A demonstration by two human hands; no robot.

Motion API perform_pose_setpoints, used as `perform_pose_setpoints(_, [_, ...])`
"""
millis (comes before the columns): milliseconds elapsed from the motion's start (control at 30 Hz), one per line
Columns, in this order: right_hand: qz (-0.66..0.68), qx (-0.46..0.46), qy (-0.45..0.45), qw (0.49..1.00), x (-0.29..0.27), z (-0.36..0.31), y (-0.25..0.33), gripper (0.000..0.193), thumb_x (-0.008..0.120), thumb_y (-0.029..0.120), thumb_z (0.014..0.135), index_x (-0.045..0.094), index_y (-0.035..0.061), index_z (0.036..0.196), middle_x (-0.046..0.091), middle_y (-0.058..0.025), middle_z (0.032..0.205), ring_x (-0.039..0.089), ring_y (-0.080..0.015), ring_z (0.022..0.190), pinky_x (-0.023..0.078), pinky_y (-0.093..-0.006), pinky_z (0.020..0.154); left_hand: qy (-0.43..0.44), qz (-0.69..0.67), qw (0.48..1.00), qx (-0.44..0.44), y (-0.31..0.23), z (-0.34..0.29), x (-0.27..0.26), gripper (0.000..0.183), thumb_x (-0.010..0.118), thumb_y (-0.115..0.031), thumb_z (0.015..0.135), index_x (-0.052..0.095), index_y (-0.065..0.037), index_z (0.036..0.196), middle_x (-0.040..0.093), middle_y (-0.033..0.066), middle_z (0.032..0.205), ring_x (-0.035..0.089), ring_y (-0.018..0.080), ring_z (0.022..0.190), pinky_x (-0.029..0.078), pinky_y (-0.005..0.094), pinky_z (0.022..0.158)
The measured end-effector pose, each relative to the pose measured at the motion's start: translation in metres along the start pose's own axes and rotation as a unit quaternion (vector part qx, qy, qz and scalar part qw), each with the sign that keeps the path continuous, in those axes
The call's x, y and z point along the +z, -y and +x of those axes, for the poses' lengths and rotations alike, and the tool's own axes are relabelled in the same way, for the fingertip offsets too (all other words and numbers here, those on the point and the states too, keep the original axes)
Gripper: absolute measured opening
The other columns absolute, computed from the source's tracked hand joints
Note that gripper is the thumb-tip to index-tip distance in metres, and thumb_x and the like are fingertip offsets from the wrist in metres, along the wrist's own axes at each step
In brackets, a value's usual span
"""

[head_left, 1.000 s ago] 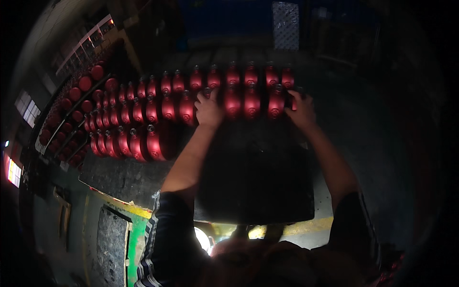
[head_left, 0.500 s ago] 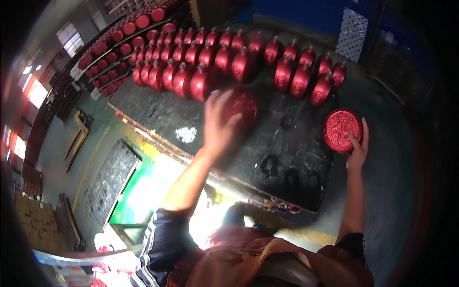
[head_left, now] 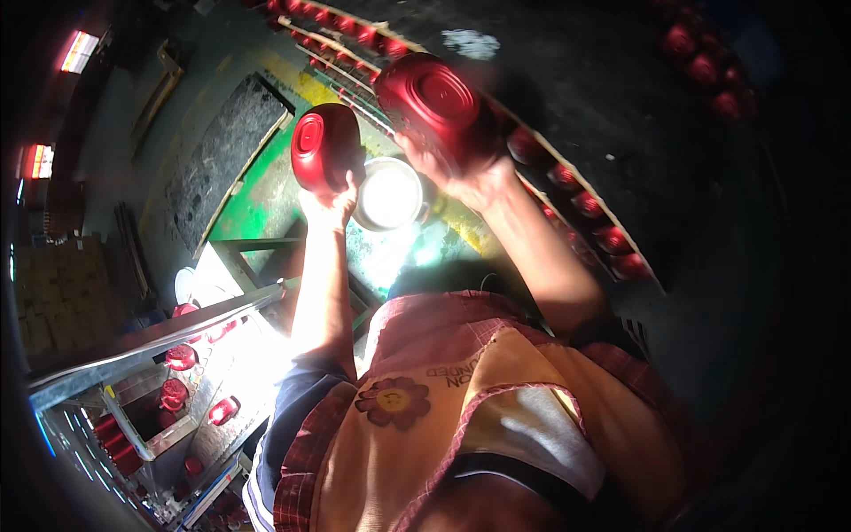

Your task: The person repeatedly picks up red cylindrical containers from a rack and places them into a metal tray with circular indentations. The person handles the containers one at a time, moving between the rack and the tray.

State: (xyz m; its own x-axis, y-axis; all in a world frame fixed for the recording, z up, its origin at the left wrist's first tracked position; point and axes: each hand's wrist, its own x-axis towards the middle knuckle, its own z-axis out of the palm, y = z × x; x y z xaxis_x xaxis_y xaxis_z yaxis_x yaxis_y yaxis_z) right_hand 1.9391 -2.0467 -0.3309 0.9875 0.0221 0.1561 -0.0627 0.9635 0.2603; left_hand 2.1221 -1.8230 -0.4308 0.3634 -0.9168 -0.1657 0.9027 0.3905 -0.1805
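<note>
My left hand [head_left: 330,206] grips a glossy red flat-bodied bottle [head_left: 335,146] from below, its oval base tilted up into view. To its right, my right hand [head_left: 474,182] is closed around a second red bottle [head_left: 425,106], which looks larger. That bottle's base also shows, with a ringed oval recess; its neck is hidden. The two bottles are held up apart from each other in front of me. Between my forearms, lower down, stands a round metal pot [head_left: 390,195] with a glaringly bright inside.
Dark boards [head_left: 567,80] spread at the upper right, with rows of red bottles [head_left: 587,204] beneath their edge. More bottles [head_left: 700,66] stand farther right. At the lower left is a metal-framed conveyor [head_left: 213,443] with red pieces. A grey panel [head_left: 226,160] lies beyond the green floor.
My view has swung left and down, away from the bottle rows. Both hands have come in front of my body, and the left, blurred at a bottle before, now holds one raised.
</note>
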Motion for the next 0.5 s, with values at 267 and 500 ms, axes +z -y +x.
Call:
perform_pose_setpoints(267, [0.048,0.014,-0.036,0.998,-0.101,0.14,-0.014,0.075,0.057,0.058,0.091,0.042,0.0097,0.146,0.047,-0.0346,0.134,0.057,-0.0478,0.112,0.06,-0.047,0.08,0.019,-0.074,0.997,-0.027,-0.109,0.012,-0.025,0.076,0.064,-0.047,0.086,0.037,-0.011,0.148,0.036,0.0306,0.14,0.053,0.0371,0.111,0.061,0.0442,0.076])
perform_pose_setpoints(500, [-0.028,-0.051,-0.13,0.99,-0.12,0.167,-0.03,0.066,0.055,0.051,0.094,0.047,0.0049,0.142,0.054,-0.0355,0.124,0.064,-0.0447,0.1,0.063,-0.0438,0.069,0.048,-0.088,0.995,-0.021,-0.138,0.013,-0.024,0.077,0.061,-0.052,0.088,0.037,-0.011,0.148,0.037,0.0322,0.141,0.053,0.038,0.109,0.061,0.0439,0.074])
